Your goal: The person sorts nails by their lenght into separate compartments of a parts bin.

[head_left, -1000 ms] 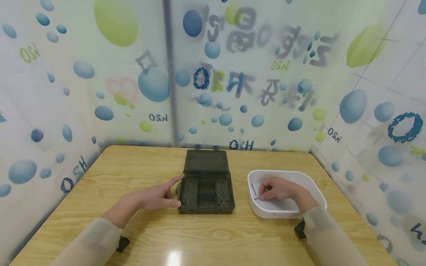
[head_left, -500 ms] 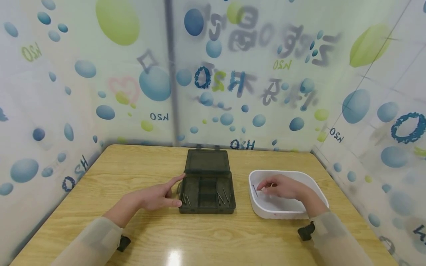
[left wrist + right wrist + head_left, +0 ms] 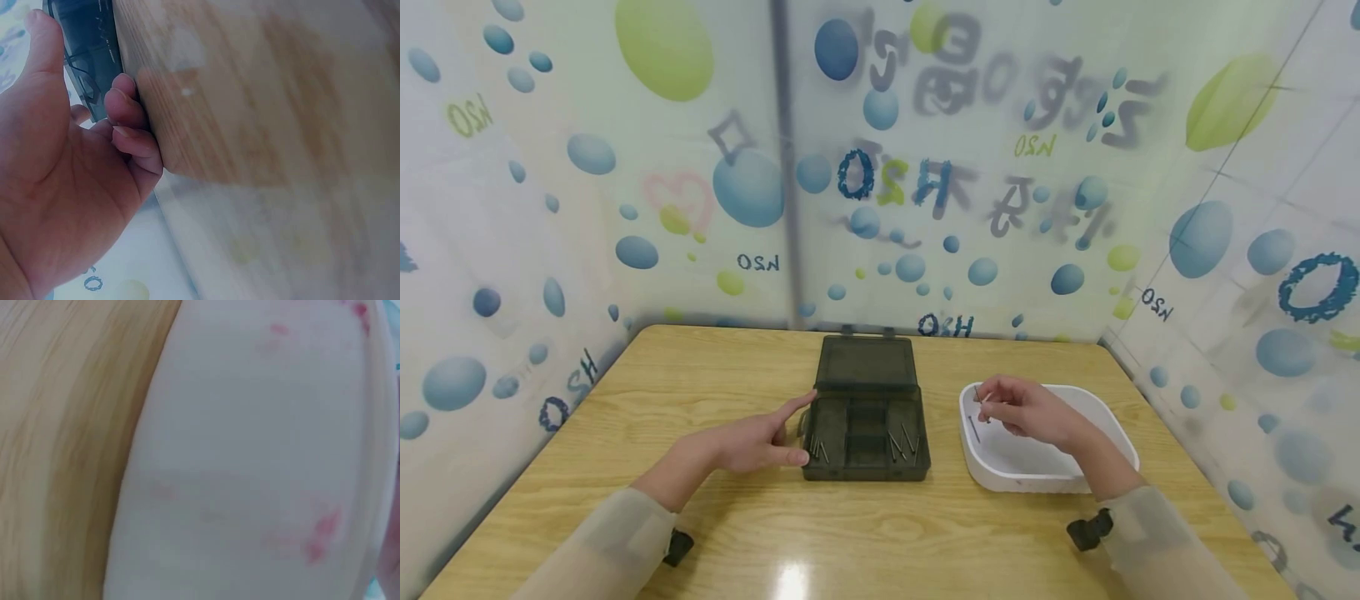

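Note:
A dark, see-through compartment box [image 3: 867, 473] stands with its lid [image 3: 867, 362] raised, thin nails [image 3: 818, 450] in its left section and several more nails [image 3: 902, 442] in its right. My left hand [image 3: 752, 442] rests against the box's left side, index finger at the back and thumb at the front corner. In the left wrist view the other fingers of my left hand [image 3: 81, 156] bend down by the table. Over the white tub [image 3: 1037, 482], my right hand [image 3: 1026, 410] pinches a nail [image 3: 977, 394] between thumb and fingers. Another nail [image 3: 973, 429] lies in the tub.
Both containers stand on a wooden table [image 3: 850, 533], box in the middle, tub to its right. A patterned curtain [image 3: 880, 167] hangs behind and at both sides. The right wrist view is mostly the tub's outer wall [image 3: 250, 425] with pinkish smudges.
My right hand has lifted a little inside the tub, and the nail in its fingers has turned from lying flat to standing more upright. My left hand and the box stay put.

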### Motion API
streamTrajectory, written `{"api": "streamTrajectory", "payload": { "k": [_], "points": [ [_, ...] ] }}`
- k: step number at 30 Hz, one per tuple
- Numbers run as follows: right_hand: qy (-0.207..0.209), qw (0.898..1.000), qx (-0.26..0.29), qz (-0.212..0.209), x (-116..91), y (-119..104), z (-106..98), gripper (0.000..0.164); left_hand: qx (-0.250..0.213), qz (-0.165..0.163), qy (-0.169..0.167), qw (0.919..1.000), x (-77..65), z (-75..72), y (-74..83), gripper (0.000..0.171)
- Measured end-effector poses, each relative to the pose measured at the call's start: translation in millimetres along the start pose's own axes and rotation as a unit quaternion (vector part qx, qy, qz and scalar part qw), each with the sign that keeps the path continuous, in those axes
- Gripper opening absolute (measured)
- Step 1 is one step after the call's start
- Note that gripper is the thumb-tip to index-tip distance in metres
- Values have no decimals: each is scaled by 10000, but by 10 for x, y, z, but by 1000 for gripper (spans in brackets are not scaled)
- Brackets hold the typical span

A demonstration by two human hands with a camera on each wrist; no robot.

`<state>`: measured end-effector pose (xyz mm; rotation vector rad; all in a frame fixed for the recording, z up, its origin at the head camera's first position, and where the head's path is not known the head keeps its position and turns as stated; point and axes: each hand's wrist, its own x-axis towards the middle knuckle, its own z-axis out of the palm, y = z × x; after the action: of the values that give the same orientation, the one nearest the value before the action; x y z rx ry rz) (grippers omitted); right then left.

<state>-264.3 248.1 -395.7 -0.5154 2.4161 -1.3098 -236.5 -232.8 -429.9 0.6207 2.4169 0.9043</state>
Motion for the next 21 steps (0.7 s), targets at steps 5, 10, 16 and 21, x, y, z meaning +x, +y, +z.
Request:
{"api": "streamTrajectory", "payload": {
  "k": [5, 10, 16, 21],
  "points": [
    [40, 9996, 258, -120, 68, -107, 88, 29, -15, -2, -9, 10000, -2, 0, -2, 103],
    [-97, 9985, 525, -124, 161, -205, 190, 31, -2, -31, -1, 10000, -6, -3, 9, 104],
    [-349, 9976, 596, -88, 276, -328, 331, 25, 30, -77, 5, 10000, -12, -2, 15, 104],
    [-436, 9980, 456, -31, 341, -418, 426, 24, 20, -45, -8, 10000, -9, -2, 9, 104]
  ]
}}
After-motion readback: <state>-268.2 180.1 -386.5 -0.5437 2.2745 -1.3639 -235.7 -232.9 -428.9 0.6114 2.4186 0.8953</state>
